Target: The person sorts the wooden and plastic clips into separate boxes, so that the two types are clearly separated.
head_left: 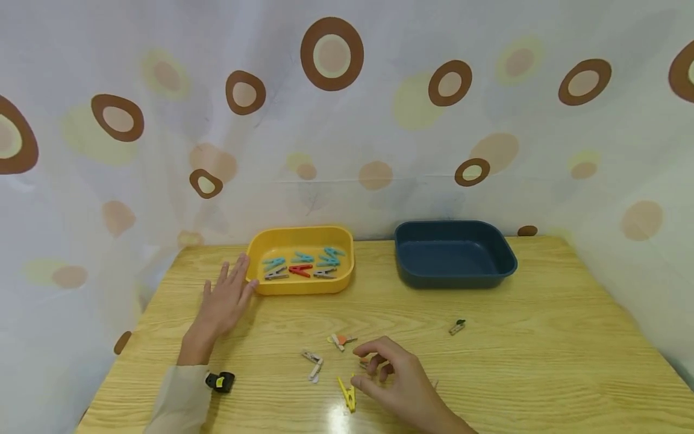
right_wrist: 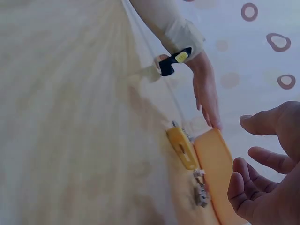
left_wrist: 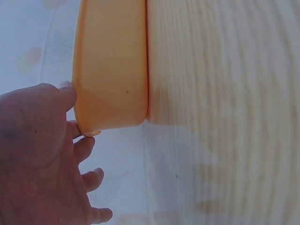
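Observation:
My left hand (head_left: 225, 301) touches the left front corner of a yellow tray (head_left: 303, 288), its fingers spread and nearly straight. In the left wrist view, the thumb and nearest fingertips are at the rim of this tray (left_wrist: 112, 61). Several blue, grey and red clothespins lie inside it, a red one (head_left: 300, 270) among them. My right hand (head_left: 398, 383) hovers with bent, parted fingers and nothing between them. Close to its thumb lies a yellow clothespin (head_left: 348, 395), also seen in the right wrist view as a yellow clothespin (right_wrist: 183, 146). One small clothespin is partly hidden behind the right fingers.
A dark blue tray (head_left: 455, 281) stands at the back right. Wooden clothespins (head_left: 313, 364) with small decorations lie mid-table, with a grey-and-orange one (head_left: 341, 341) behind them. Another wooden clothespin (head_left: 457, 327) with a dark green piece lies farther right. A patterned cloth (head_left: 379, 120) hangs behind the table.

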Action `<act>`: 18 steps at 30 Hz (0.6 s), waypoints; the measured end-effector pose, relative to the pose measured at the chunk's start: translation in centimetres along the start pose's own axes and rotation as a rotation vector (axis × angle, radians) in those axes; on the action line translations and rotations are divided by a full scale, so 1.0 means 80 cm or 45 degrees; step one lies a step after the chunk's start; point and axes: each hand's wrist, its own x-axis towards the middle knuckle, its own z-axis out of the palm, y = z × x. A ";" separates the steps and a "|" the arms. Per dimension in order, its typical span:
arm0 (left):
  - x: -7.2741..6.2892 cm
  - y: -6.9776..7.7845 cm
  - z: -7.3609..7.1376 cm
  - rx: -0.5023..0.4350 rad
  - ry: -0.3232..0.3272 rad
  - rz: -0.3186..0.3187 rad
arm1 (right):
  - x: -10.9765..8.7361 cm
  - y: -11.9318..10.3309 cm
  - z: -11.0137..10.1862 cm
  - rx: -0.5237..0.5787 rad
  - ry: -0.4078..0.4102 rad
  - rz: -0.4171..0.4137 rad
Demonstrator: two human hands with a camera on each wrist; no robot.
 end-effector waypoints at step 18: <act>0.004 -0.001 -0.001 0.005 -0.034 -0.008 | -0.015 0.017 0.026 -0.135 -0.186 0.110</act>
